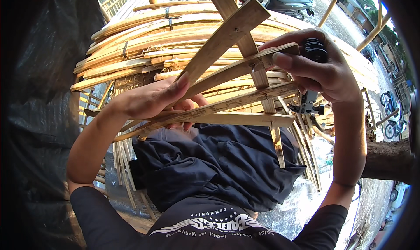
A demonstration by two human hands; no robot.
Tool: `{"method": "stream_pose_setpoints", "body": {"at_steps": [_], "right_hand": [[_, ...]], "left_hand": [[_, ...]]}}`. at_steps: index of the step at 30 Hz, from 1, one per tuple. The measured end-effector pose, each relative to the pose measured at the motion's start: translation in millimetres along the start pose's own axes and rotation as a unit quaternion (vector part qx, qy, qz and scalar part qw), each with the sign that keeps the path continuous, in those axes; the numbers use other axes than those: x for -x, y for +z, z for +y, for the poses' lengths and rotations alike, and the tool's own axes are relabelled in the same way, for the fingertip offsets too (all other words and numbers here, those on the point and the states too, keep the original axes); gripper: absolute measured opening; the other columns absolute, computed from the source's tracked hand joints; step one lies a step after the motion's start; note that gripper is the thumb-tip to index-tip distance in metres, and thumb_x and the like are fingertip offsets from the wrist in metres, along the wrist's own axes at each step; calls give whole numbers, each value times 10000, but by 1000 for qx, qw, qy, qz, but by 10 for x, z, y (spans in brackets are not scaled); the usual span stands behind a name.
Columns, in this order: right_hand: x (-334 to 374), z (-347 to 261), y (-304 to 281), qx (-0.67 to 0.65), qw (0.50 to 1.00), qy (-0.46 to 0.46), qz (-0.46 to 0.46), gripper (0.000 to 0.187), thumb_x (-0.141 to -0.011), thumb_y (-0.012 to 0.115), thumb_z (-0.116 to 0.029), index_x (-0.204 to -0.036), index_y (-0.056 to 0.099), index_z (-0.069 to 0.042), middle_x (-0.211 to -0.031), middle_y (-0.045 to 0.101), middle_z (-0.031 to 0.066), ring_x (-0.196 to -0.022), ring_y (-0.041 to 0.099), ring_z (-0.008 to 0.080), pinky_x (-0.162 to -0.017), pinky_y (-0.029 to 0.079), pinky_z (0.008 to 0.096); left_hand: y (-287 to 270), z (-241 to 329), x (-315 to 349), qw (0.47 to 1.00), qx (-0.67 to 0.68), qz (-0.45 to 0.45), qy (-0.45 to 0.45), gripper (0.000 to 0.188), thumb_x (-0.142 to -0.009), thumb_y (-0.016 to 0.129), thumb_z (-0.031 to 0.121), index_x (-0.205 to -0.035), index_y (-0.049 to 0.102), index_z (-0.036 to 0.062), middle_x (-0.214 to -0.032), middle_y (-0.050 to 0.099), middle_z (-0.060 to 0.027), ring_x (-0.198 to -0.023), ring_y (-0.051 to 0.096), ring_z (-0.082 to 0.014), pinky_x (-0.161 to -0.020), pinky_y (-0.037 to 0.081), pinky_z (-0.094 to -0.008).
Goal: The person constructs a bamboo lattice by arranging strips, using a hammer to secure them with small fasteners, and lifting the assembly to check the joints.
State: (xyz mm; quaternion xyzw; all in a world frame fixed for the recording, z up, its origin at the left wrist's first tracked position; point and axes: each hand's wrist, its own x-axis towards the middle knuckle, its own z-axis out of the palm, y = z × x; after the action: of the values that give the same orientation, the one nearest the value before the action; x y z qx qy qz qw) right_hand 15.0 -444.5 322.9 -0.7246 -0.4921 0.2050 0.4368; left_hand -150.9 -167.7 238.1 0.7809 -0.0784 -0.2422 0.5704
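Observation:
Over my lap is a frame of flat bamboo slats (227, 40), several of them fanned out and joined to one long crosswise slat (260, 78). Small metal fasteners show at some of the crossings. My left hand (173, 97) grips the slats where they come together, its thumb on top and its fingers curled beneath. At the far ends, my right hand (326, 64) is closed, with its thumb pressed on the end of a slat (280, 52). A black-and-silver tool (309, 102) also sits in the right hand; its kind is partly hidden by the fingers.
Bundles of split bamboo strips (131, 44) lie beyond the frame, some tied with dark bands. A dark plastic sheet (39, 97) hangs at the left. Thin strips (306, 149) lean at the right, near a log (387, 162). Motorbikes (288, 3) stand in the background.

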Motion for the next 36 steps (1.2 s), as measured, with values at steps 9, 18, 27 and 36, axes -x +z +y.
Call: {"method": "stream_pose_setpoints", "body": {"at_steps": [9,18,27,36], "right_hand": [[-181,-342,-331,146,981,-129,9,523,-1053,494,-392,-1307,593,55,-1038,739,123,-388,295,-27,-443,317,153],[-488,-756,-140,160,978,102,-85,393,-899,764,-399,-1170,750,-114,-636,661,-5,-402,429,43,-373,331,210],[-500,-738,-60,215,973,84,-9,316,-913,764,-298,-1181,747,-133,-726,727,22,-447,495,49,-401,374,221],[-503,-746,0,284,945,153,54,282,-919,757,-281,-1169,753,-151,-799,757,40,-510,568,61,-451,426,235]], "left_hand": [[15,60,-96,1000,2,-4,3,1086,-874,216,878,-1322,550,-53,-836,703,-126,-673,627,-150,-654,532,-326],[1,-37,-78,1000,5,-13,25,1025,-912,210,829,-1361,527,-37,-886,692,-141,-623,596,-87,-546,528,-252],[-20,-18,-78,1000,22,-11,3,1057,-899,230,846,-1357,527,-59,-901,708,-129,-642,624,-107,-568,539,-261],[-71,15,-190,998,-17,-55,0,534,-921,740,226,-1336,557,-58,-921,725,-89,-749,667,-100,-666,548,-252]]}}
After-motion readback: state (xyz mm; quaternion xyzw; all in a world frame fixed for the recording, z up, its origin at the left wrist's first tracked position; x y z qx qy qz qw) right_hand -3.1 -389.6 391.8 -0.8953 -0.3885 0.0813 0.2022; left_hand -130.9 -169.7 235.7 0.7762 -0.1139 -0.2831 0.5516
